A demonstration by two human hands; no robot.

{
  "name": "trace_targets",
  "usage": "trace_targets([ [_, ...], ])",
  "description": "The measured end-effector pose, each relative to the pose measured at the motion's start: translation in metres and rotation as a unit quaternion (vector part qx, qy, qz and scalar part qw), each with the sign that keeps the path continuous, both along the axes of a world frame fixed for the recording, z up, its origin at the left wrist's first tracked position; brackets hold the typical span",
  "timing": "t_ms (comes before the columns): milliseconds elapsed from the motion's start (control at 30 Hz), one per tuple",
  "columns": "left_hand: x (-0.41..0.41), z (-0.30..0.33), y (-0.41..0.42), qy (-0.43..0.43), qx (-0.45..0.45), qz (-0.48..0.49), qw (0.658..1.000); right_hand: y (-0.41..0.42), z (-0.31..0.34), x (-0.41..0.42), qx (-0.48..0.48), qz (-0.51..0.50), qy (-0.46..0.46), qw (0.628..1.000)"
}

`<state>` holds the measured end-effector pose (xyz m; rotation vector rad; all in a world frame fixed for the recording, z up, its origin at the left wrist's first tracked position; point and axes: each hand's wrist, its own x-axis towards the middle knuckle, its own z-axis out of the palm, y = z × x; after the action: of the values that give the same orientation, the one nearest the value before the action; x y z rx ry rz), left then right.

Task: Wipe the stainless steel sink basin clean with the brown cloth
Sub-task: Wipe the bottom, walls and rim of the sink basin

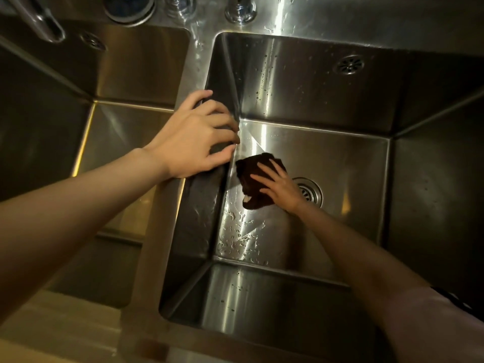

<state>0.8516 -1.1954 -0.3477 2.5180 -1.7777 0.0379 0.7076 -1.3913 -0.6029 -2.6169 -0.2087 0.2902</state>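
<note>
A deep stainless steel sink basin (pixel 340 163) fills the right of the view, with water streaks on its floor and back wall. A dark brown cloth (pixel 251 169) lies on the basin floor near the left wall. My right hand (pixel 277 187) presses flat on the cloth with straight, spread fingers, just left of the drain (pixel 311 192). My left hand (pixel 199 137) rests on the divider (pixel 183 82) between the two basins, with its fingers curled over the edge.
A second basin (pixel 117 127) lies to the left. A tap base (pixel 239 10) and a round fitting (pixel 129 7) stand on the back ledge. An overflow grille (pixel 349 64) sits in the back wall. A pale counter edge (pixel 65 334) runs along the front left.
</note>
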Motion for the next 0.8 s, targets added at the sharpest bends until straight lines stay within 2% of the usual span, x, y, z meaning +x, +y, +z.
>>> trace_targets([
  [100,0.0,-0.001,0.0,0.002,-0.001,-0.001,1.0,0.0,-0.001,0.019,0.003,-0.08,0.015,0.997],
  [233,0.0,0.0,0.0,0.005,-0.003,0.0,1.0,0.019,0.002,0.035,-0.004,-0.103,0.025,0.994],
  [500,0.001,-0.003,0.001,-0.004,-0.002,0.0,1.0,0.058,0.0,-0.003,0.002,0.0,0.005,1.0],
  [633,0.001,-0.002,0.0,-0.002,-0.008,0.001,1.0,0.032,-0.007,-0.031,0.002,0.107,-0.002,0.994],
  [800,-0.001,-0.002,0.001,-0.007,-0.008,0.002,1.0,0.002,-0.007,-0.028,0.011,0.121,-0.007,0.993],
])
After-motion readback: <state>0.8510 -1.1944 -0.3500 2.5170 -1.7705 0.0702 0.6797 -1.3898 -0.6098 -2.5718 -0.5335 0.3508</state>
